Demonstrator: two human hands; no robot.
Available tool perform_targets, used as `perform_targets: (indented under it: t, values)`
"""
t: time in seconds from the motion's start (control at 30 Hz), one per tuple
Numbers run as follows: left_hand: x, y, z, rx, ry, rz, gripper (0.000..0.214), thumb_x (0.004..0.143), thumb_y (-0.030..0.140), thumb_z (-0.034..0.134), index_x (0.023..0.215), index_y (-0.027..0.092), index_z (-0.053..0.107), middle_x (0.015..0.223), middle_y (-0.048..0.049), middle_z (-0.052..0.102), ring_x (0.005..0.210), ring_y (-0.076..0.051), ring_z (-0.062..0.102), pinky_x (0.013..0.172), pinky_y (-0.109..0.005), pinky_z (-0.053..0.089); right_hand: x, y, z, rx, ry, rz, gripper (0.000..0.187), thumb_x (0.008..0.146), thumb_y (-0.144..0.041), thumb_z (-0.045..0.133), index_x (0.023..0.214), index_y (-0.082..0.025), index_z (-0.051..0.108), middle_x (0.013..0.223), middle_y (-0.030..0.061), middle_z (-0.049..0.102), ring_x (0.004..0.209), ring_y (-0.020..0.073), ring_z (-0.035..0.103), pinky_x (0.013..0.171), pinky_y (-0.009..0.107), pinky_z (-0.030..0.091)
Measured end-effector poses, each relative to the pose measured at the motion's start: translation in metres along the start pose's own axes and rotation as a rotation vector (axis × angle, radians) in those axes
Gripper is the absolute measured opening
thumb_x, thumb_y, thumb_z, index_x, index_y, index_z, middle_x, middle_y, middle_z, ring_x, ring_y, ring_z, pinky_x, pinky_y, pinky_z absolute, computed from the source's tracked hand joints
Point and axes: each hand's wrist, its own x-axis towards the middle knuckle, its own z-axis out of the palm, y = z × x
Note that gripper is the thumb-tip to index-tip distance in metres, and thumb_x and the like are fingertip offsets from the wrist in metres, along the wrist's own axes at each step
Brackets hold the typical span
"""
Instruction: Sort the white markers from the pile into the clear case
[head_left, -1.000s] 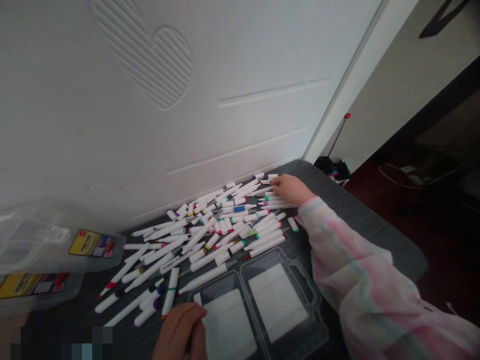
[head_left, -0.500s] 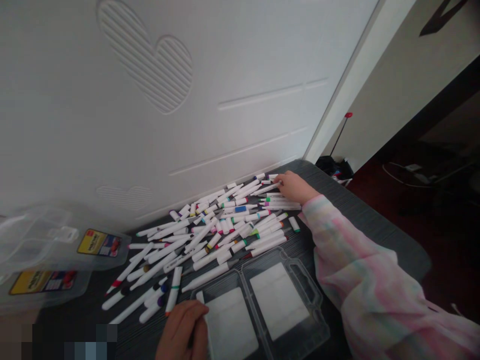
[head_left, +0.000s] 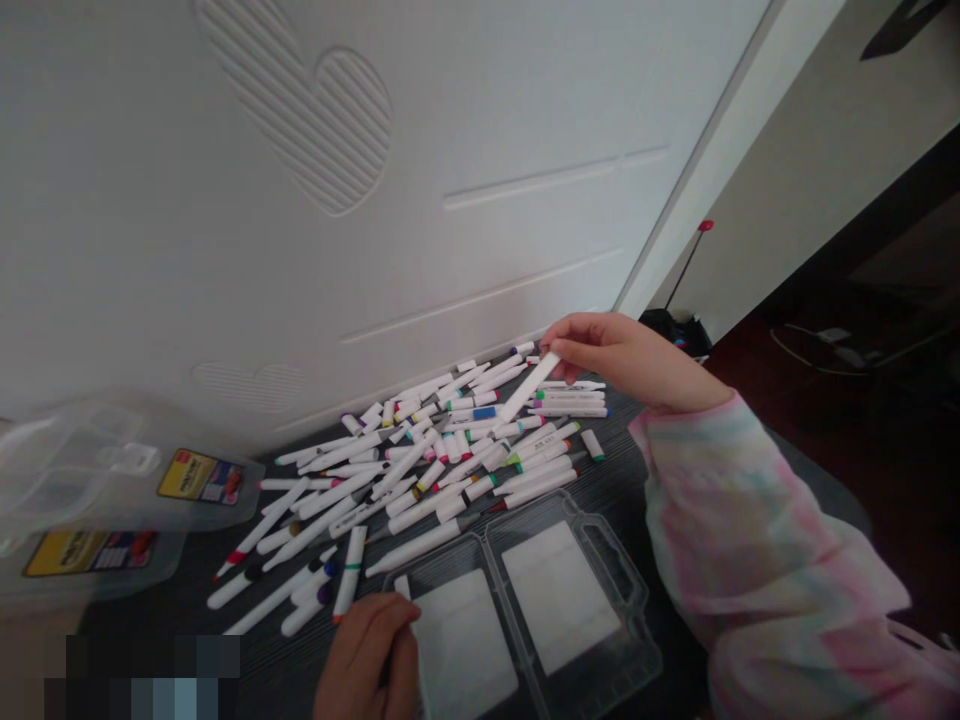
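Raised over the far right end of the pile, my right hand [head_left: 589, 345] pinches a white marker [head_left: 531, 385] by its upper end. The marker slants down to the left over the other markers. Open on the dark table lies a clear plastic case [head_left: 517, 600] with two compartments, each showing a white panel. Fingers curled, my left hand [head_left: 367, 655] grips the case's left edge. A short white piece [head_left: 403, 587] shows beside these fingers; I cannot tell whether the hand holds it too. Many white markers [head_left: 409, 465] with coloured bands and caps are heaped behind the case.
Two clear plastic boxes with yellow labels [head_left: 199, 476] stand at the left. A white panel with embossed hearts [head_left: 352, 130] rises behind the pile. The dark table [head_left: 810, 480] ends at the right, and a loose white cap [head_left: 592, 445] lies near the case.
My right hand has lifted the white marker from the far right of the pile, and the marker now tilts more steeply. My left hand stays at the case.
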Motion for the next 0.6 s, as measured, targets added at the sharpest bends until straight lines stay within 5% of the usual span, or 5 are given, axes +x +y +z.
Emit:
perform_targets:
  t: [0.17,0.43,0.6]
  values:
    - [0.001,0.002,-0.001,-0.001,-0.007,-0.01,0.013,0.076,0.013,0.043,0.079,0.018,0.055,0.076,-0.0036,0.061,0.07,-0.014,0.059,0.067,-0.023,0.048,-0.004,-0.004,0.002,0.103,-0.027,-0.057,0.018,0.078,-0.031,0.049,0.083,-0.015,0.056,0.06,-0.002,0.055,0.054,0.0066,0.05,0.052,0.019,0.038]
    - [0.001,0.002,-0.001,0.009,-0.021,0.002,0.013,0.076,0.012,0.043,0.081,0.018,0.054,0.077,-0.0041,0.061,0.071,-0.014,0.059,0.066,-0.023,0.048,-0.015,-0.028,0.013,-0.115,-0.057,-0.07,0.031,0.081,-0.038,0.044,0.06,-0.015,0.047,0.045,-0.0049,0.044,0.041,0.004,0.038,0.044,0.019,0.03]
    - [0.001,0.003,0.0,0.015,-0.028,-0.017,0.013,0.077,0.012,0.043,0.08,0.019,0.053,0.077,-0.0042,0.06,0.072,-0.014,0.059,0.066,-0.024,0.048,-0.018,-0.03,0.015,-0.139,-0.054,-0.08,0.031,0.08,-0.041,0.044,0.063,-0.015,0.05,0.046,-0.0049,0.043,0.041,0.0044,0.037,0.042,0.019,0.027]
